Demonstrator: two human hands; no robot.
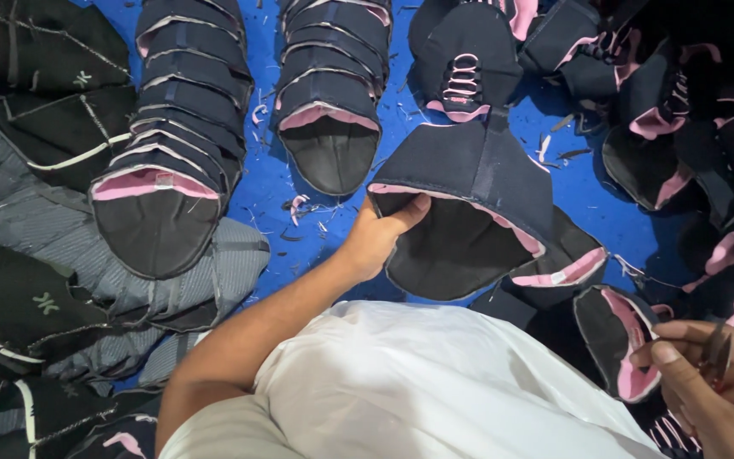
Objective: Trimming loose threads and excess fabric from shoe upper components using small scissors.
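Navy shoe upper point(469, 183): left hand point(375, 238) fingers tucked beneath its rim, hidden.
Right hand point(724, 391): half cut off at frame corner, pinching small snips point(718, 348), right of upper.

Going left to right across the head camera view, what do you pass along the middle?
Black and grey fabric pieces with white stitching → long nested stack of dark shoe uppers → shorter stack → left hand gripping a dark upper with pink lining → heap of dark and pink uppers → right hand holding small snips.
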